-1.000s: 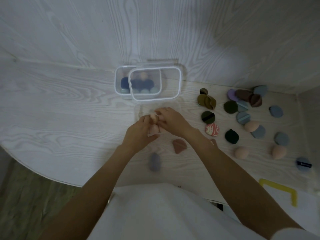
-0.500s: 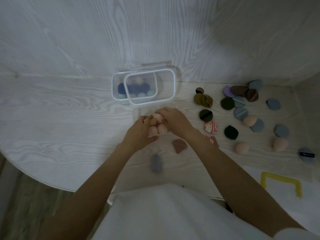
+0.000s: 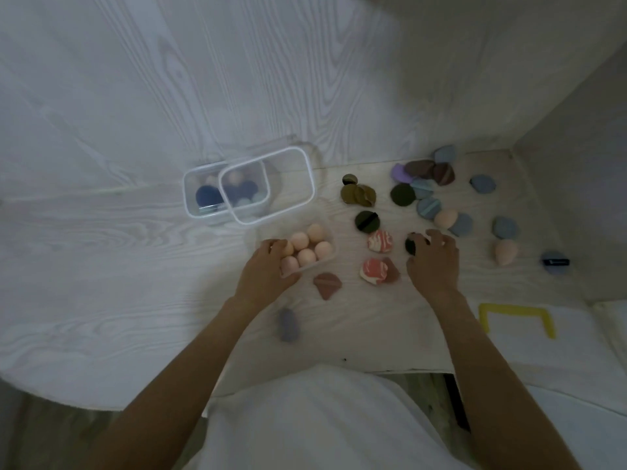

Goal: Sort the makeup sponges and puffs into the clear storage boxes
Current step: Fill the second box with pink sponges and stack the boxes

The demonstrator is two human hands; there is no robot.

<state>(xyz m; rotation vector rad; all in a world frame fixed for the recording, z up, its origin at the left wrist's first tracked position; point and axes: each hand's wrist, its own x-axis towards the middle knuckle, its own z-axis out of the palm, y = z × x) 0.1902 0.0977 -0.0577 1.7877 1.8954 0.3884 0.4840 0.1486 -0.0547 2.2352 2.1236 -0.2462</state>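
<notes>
Tabletop (image 3: 101,266) of pale wood grain carries everything, with the person seated at six o'clock. At about eleven o'clock from the hands stand two clear storage boxes (image 3: 271,184), one overlapping the other, with dark blue and pale sponges inside. Just below them, at the centre, sits a shallow clear tray (image 3: 327,256) filled with peach sponges (image 3: 307,247) packed close together. The left hand (image 3: 264,269) grips the tray's near corner, fingers curled over the rim and onto one sponge. Loose puffs (image 3: 424,191) lie scattered from one to three o'clock: olive, dark green, blue-grey, purple and maroon, plus two red-and-white marbled ones. The right hand (image 3: 432,259) reaches among them at two o'clock, fingers bent down over a dark green puff (image 3: 411,245); whether it has closed on the puff I cannot tell.

These pieces look light, soft and springy, unlikely to slip or break. A flat puff is probably best pinched at its edge, an egg-shaped sponge around its wide middle. The tray may slide when pressed, so steadying it seems wise.
</notes>
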